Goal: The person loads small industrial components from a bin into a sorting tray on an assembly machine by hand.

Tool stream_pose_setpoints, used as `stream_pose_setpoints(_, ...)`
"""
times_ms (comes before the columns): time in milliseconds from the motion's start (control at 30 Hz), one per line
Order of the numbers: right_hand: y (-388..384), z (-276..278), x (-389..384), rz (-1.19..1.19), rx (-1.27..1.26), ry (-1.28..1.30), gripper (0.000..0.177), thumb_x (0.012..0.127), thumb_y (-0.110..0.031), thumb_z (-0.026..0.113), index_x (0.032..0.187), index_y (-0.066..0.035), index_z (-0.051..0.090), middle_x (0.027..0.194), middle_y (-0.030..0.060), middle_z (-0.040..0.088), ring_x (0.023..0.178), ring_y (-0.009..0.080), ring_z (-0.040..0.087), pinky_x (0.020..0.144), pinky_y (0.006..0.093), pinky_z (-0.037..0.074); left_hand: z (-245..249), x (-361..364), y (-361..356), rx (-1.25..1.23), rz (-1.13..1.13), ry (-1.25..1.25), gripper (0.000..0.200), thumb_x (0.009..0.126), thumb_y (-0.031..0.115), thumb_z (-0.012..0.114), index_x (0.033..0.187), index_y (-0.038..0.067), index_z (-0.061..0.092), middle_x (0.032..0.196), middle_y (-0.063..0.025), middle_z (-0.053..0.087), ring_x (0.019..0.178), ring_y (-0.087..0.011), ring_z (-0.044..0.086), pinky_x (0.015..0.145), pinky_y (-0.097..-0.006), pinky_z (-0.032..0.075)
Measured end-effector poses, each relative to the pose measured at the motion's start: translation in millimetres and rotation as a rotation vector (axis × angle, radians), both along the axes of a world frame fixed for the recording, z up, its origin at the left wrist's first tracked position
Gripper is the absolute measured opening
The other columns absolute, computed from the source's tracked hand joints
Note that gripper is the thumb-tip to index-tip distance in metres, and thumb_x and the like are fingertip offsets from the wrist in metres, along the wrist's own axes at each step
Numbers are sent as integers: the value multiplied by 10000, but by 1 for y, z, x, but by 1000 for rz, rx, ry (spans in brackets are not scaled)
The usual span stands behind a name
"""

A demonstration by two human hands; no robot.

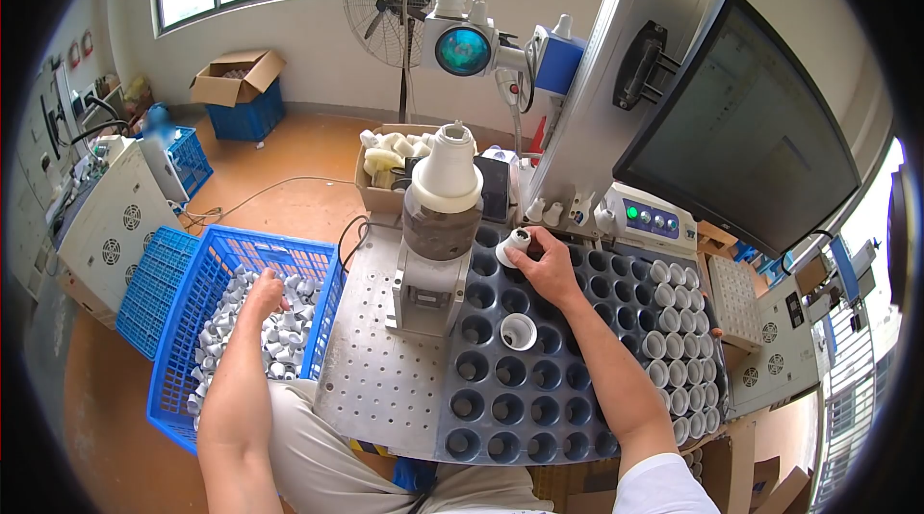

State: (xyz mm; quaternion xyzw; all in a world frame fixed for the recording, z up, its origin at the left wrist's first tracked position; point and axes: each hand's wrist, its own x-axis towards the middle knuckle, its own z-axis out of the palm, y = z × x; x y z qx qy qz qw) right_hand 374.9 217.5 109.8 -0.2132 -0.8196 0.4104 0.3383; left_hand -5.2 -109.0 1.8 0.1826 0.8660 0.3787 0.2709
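Note:
My right hand (547, 269) grips a white flared plastic cup (513, 249) between thumb and fingers, over the far part of the dark moulded tray (491, 346). Another white cup (519, 332) sits in a tray pocket nearer to me, its round opening facing up. My left hand (264, 295) reaches into the blue basket (322, 321), among a heap of small white cone-shaped parts (279, 336). Its fingers look curled in; whatever they hold is hidden. Left of the tray, a larger white cone (448, 172) stands on a dark cylindrical fixture (438, 225).
White cups (679, 321) fill several rows at the tray's right. A monitor (746, 129) leans in at the right. Above the fixture hangs a machine head with a round lens (463, 50). A box with lit buttons (654, 218) stands behind the tray. A perforated metal plate (375, 360) adjoins the basket.

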Motion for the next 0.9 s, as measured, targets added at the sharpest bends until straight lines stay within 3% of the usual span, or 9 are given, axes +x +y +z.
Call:
stream_pose_setpoints(533, -2, 3, 1, -9, 12, -14, 294, 799, -173, 704, 1006, 5, 595, 884, 65, 669, 808, 119, 618, 748, 266, 483, 1, 2, 1, -14, 26, 0, 355, 832, 100, 303, 1157, -15, 389, 627, -154, 621, 478, -189, 558, 408, -325, 389)
stream_pose_setpoints(633, -3, 5, 1, -9, 14, -18, 295, 798, -174, 705, 1005, 5, 595, 885, 65, 670, 806, 119, 617, 749, 267, 483, -19, -11, 0, 39, 28, 8, 349, 829, 91, 306, 1152, -8, 390, 630, -160, 618, 481, -194, 565, 419, -320, 400)
stream_pose_setpoints(900, 0, 1, 1, -2, -11, -13, 315, 797, -181, 705, 1024, 7, 595, 889, 66, 671, 811, 117, 611, 758, 270, 479, 6, 5, 6, 59, 18, 17, 312, 822, 90, 351, 1090, -37, 446, 640, -187, 591, 543, -241, 605, 528, -364, 448)
